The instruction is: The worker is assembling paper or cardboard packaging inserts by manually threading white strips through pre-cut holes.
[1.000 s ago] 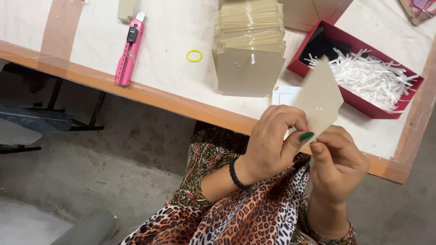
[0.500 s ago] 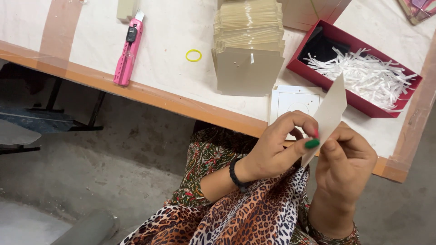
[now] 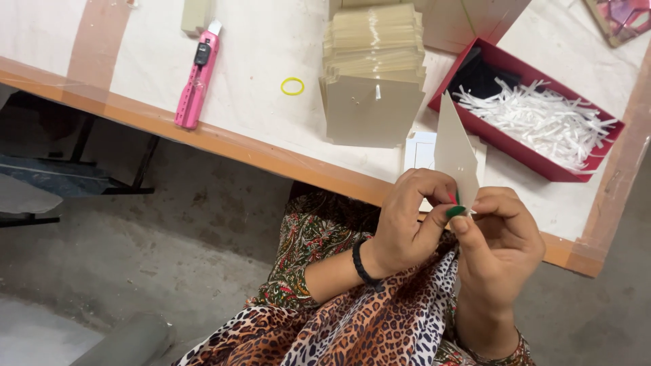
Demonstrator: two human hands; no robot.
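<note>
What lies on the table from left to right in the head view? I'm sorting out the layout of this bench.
Pink utility knife → small yellow rubber band ring → stack of beige square cards → red rectangular tray holding white shredded paper strips.

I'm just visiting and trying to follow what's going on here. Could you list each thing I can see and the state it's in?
Left hand: pinching the card's lower edge.
Right hand: pinching the same edge.
Beige card: held upright, edge-on, above the lap.
Card stack: piled, fanned, on the table.
Red box: open, holding white paper shreds.
Pink utility knife: lying flat; blade cannot be made out.
Yellow rubber band: loose, flat.
</note>
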